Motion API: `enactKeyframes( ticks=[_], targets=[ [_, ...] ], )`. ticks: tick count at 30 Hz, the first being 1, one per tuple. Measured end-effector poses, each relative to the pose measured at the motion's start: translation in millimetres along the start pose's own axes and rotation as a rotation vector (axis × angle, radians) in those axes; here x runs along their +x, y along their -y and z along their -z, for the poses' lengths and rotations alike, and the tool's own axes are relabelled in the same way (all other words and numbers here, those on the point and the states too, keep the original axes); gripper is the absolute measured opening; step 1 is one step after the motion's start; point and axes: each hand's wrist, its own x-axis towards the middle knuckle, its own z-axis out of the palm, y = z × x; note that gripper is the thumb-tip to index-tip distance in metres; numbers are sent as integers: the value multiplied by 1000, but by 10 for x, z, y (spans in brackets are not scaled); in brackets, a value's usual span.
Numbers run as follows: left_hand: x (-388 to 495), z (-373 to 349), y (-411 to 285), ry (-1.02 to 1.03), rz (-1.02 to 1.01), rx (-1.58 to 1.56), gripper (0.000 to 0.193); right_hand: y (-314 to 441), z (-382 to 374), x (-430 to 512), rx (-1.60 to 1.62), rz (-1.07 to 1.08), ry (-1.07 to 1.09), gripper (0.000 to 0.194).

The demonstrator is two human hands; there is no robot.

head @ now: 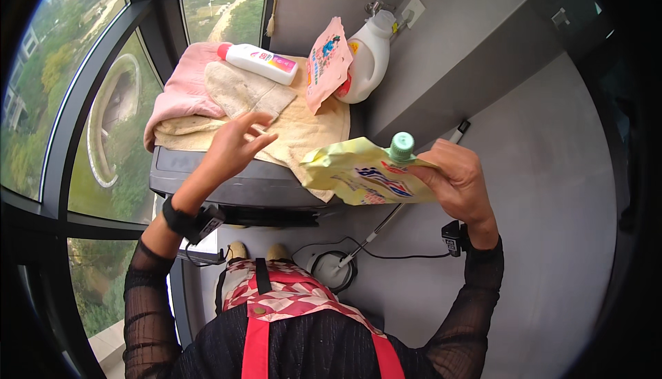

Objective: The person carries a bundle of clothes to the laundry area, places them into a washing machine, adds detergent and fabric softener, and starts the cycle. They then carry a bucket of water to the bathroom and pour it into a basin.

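Observation:
My right hand (455, 177) grips the upper corner of a pale yellow refill pouch (362, 172) with a green screw cap (402, 145). The pouch is held in the air, tilted, and bears printed writing. My left hand (240, 144) holds nothing; its fingers are apart, above the front edge of a cream towel (323, 128). Beyond that hand, a folded beige cloth (243, 89) lies on the towel. A white bottle with a red cap (264, 62) rests on its side against this cloth.
Under the towel is a dark grey appliance (207, 172). A pink towel (194, 82) lies at its left. A pink pouch (331, 63) leans on a white jug (370, 58) near a wall tap (380, 7). A mop (331, 268) stands on the floor; windows (103, 120) line the left.

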Motion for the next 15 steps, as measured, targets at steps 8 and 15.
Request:
enactKeyframes(
  ticks=[8,15],
  targets=[
    [1804,-1526,210,-464,-55,471,95,-678,327,-258,-43,-171,-171,4],
    [2591,-1991,418,-501,91,240,44,-1138,340,-468,3,-299,-172,7]
  ],
)
